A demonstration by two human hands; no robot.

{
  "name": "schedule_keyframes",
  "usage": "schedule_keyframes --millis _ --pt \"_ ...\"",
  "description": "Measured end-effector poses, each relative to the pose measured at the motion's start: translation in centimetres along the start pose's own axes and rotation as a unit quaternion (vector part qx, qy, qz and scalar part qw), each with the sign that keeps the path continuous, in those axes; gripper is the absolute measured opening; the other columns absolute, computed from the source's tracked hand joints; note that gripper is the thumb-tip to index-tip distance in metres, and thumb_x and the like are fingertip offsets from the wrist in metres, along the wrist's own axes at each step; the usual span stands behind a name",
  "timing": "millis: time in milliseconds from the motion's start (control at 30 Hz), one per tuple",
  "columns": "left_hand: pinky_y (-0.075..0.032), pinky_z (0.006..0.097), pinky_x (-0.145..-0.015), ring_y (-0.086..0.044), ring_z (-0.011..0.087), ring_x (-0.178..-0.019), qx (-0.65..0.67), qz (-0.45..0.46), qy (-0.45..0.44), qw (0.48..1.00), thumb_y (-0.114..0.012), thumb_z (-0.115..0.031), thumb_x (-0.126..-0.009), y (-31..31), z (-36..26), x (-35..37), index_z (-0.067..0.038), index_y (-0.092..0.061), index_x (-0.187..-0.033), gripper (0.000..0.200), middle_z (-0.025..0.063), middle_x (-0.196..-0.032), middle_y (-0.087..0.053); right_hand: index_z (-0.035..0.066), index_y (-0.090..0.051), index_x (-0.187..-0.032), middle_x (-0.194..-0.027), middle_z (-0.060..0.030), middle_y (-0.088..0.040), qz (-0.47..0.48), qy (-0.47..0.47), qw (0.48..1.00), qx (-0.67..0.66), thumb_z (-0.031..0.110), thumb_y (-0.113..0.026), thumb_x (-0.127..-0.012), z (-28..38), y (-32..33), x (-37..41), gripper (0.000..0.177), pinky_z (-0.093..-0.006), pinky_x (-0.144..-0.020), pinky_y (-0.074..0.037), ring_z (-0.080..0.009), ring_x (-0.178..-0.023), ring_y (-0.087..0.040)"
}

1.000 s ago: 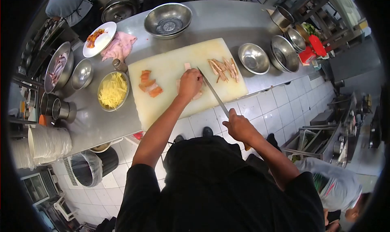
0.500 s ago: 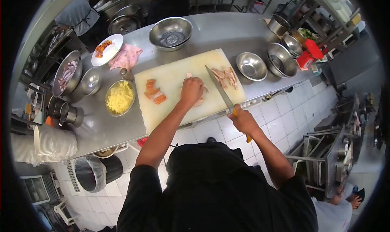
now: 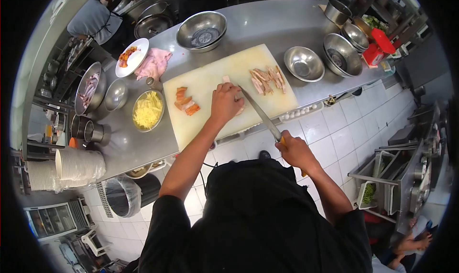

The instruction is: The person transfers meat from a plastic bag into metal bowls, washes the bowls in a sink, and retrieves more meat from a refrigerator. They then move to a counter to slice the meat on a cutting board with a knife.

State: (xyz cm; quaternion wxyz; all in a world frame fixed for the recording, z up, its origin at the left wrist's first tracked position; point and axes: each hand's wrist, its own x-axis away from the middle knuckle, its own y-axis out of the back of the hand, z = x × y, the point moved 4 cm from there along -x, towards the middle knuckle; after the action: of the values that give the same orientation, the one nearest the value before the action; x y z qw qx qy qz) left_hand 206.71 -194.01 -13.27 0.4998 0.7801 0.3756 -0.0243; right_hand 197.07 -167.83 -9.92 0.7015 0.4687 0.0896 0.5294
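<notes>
On the white cutting board (image 3: 210,77), head view:
- Left hand (image 3: 225,102): fingers curled, pressing down a pale meat piece (image 3: 226,79), board centre.
- Right hand (image 3: 295,151): closed round the yellow handle of a knife (image 3: 260,112), blade tip beside the left fingers.
- Sliced strips (image 3: 267,80): right of the blade.

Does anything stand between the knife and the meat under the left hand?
Yes, the fingers of the left hand: they cover much of the pale meat, right beside the tip of the knife in the right hand. No other obstacle is visible there.
</notes>
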Motion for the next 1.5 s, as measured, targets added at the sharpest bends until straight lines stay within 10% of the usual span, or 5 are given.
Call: schedule_keyframes --millis 467,767,967,1500 --pt "-0.047 0.0455 -0.084 -0.061 0.0310 -0.097 -0.092 0.070 0.093 0.989 -0.061 -0.003 -0.071 -1.9 -0.9 -1.8 -0.008 -0.071 -0.097 0.029 0.0105 -0.094 -0.070 0.001 -0.047 -0.114 -0.085 -0.0294 -0.065 -0.029 -0.029 0.999 -0.004 0.027 -0.059 -0.095 -2.5 1.7 -0.6 0.035 -0.0550 -0.077 -0.047 -0.0505 -0.087 -0.062" --pt "-0.056 0.0331 -0.066 -0.070 0.0232 -0.070 0.346 -0.013 0.329 0.879 -0.068 -0.004 -0.076 -4.5 -1.3 -2.1 -0.001 -0.070 -0.095 0.019 0.0144 -0.082 -0.071 0.002 -0.045 -0.119 -0.084 -0.0299 -0.065 -0.020 -0.021 0.998 -0.048 0.025 -0.056 -0.096 -2.4 2.4 -0.3 0.035 -0.0543 -0.077 -0.047 -0.0491 -0.086 -0.062" --pt "-0.055 0.0384 -0.075 -0.067 0.0294 -0.081 0.077 0.002 0.144 0.987 -0.065 -0.003 -0.078 -3.0 -2.3 -0.5 0.000 -0.072 -0.082 0.009 0.0157 -0.094 -0.068 0.002 -0.045 -0.112 -0.081 -0.0297 -0.065 -0.036 -0.016 0.999 -0.011 0.021 -0.054 -0.096 -1.0 2.5 0.2 0.027 -0.0577 -0.075 -0.046 -0.0513 -0.083 -0.061" --pt "-0.052 0.0422 -0.079 -0.064 0.0324 -0.087 0.095 0.036 0.043 0.994 -0.060 -0.004 -0.079 -4.1 -0.7 -1.0 -0.002 -0.071 -0.080 0.011 0.0130 -0.096 -0.066 0.000 -0.042 -0.108 -0.079 -0.0303 -0.064 0.010 -0.014 0.997 0.077 0.019 -0.054 -0.094 2.7 1.8 0.9 0.027 -0.0607 -0.071 -0.048 -0.0524 -0.078 -0.061"
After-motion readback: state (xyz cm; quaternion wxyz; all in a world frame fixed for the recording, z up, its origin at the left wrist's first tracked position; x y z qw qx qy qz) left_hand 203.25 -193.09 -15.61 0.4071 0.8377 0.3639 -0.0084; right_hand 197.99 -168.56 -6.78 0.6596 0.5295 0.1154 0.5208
